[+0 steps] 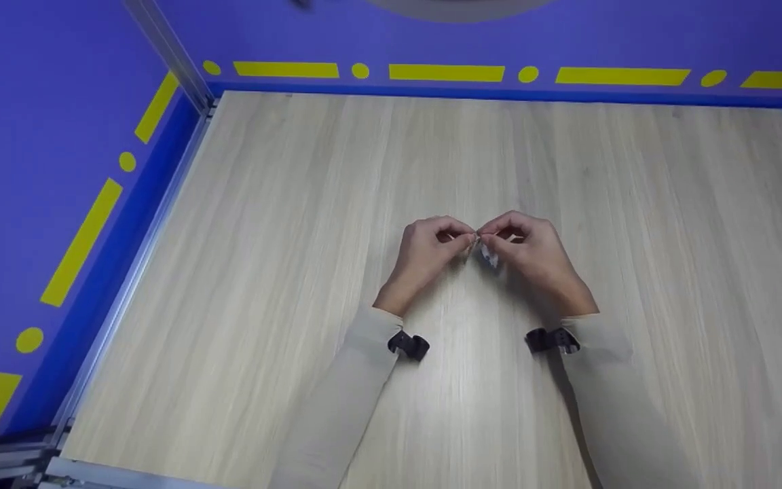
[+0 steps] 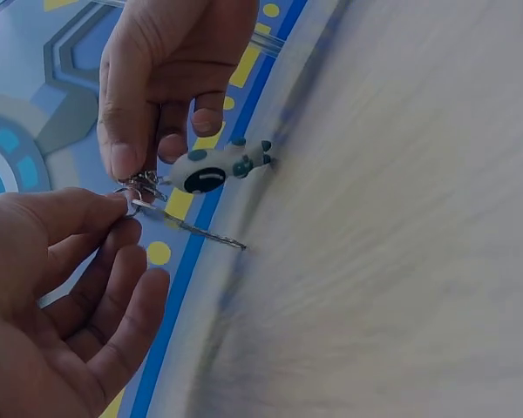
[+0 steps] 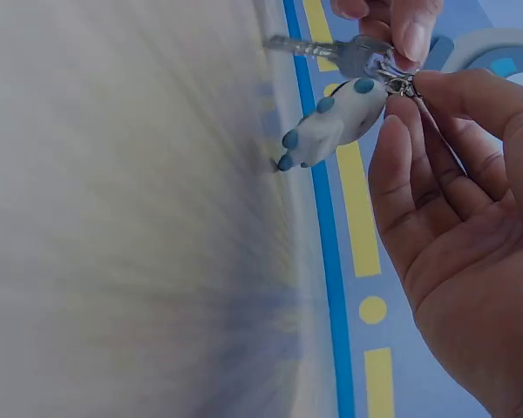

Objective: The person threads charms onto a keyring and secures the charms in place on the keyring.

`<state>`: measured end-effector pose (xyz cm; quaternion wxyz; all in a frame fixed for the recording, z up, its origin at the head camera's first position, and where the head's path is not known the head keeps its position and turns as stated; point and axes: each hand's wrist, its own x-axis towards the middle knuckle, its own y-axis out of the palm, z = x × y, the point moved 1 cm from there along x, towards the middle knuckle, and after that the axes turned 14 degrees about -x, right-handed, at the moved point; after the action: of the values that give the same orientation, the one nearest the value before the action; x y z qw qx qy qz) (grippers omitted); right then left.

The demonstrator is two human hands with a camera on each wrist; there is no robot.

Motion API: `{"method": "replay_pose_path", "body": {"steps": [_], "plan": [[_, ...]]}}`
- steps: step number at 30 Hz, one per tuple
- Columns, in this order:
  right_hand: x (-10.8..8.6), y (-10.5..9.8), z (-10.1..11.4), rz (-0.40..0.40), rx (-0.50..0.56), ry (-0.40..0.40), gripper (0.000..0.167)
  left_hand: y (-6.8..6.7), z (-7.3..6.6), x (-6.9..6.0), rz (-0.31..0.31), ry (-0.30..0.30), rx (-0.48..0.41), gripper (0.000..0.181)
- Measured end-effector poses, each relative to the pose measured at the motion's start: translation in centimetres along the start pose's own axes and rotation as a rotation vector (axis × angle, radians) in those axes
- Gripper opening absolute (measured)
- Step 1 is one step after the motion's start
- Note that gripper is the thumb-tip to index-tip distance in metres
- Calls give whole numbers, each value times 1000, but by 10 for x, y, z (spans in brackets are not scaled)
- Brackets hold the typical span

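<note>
Over the middle of the table, my left hand (image 1: 428,248) and right hand (image 1: 530,248) meet at the fingertips. Between them is a metal key ring (image 2: 132,197), pinched by the left thumb and index finger. A silver key (image 3: 359,57) hangs from it, its toothed blade pointing away from the fingers. The right thumb and fingers pinch the metal clasp (image 3: 401,85) of a keychain. From that clasp dangles a small white figurine (image 2: 211,171) with teal spots and a dark oval face. Fingertips partly hide where ring and clasp meet.
A pale wood-grain table (image 1: 282,285) lies under both arms. Blue walls (image 1: 38,136) with yellow dashes and dots stand at the back and left. A metal frame rail (image 1: 140,258) runs along the left edge. Each wrist wears a black strap (image 1: 408,345).
</note>
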<state>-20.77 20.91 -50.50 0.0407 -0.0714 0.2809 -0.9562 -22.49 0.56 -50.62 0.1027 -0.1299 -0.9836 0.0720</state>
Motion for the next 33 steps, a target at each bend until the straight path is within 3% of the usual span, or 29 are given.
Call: {"method": "replay_pose_path", "body": {"steps": [10, 15, 25, 28, 33], "plan": [[-1, 1, -1, -19, -27, -32, 6, 4, 1, -2, 14, -14, -2, 8], [-1, 2, -1, -11, 35, -29, 4, 7, 1, -1, 36, 10, -40, 12], [0, 5, -7, -20, 324, 55, 6, 11, 4, -1, 112, -37, -321, 13], [1, 5, -9, -25, 410, 117, 10, 10, 7, -1, 125, 7, -319, 13], [1, 6, -9, 3, 554, 156, 11, 7, 9, -1, 121, 151, -201, 13]]}}
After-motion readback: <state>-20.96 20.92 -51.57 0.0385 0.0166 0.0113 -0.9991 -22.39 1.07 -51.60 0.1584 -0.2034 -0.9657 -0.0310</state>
